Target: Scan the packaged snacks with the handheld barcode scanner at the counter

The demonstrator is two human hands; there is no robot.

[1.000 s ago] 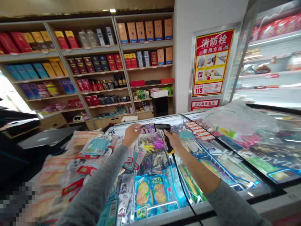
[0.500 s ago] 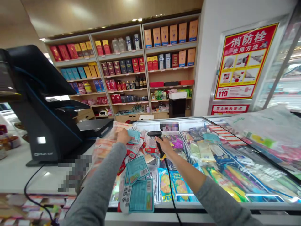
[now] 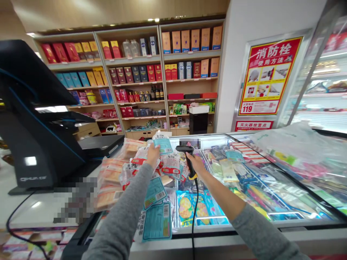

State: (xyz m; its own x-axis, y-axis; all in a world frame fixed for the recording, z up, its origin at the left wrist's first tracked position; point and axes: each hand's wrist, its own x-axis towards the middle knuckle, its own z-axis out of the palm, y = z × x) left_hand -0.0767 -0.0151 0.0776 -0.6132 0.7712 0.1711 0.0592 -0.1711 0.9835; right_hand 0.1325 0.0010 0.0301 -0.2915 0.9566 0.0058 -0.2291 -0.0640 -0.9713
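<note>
Between the fingers of my left hand is a food packet with a blue label, lifted above the pile. My right hand grips a black barcode scanner by its handle, its head level with the packet and a short gap to the right of it. The scanner's cable runs down over the freezer's front edge. Below my hands lie more packets, some with red-and-white faces up and others with blue labels up. Clear bags of pinkish-orange food lie left of my left forearm.
A black checkout terminal stands on the white counter at left. The glass-topped chest freezer holds bagged frozen goods in wire baskets. A large plastic bag rests on its right side. Shelves of boxed goods line the back wall.
My left hand has raised a blue-labelled packet off the pile and moved it toward the scanner. My right hand still holds the scanner. The camera view has shifted slightly to the right.
</note>
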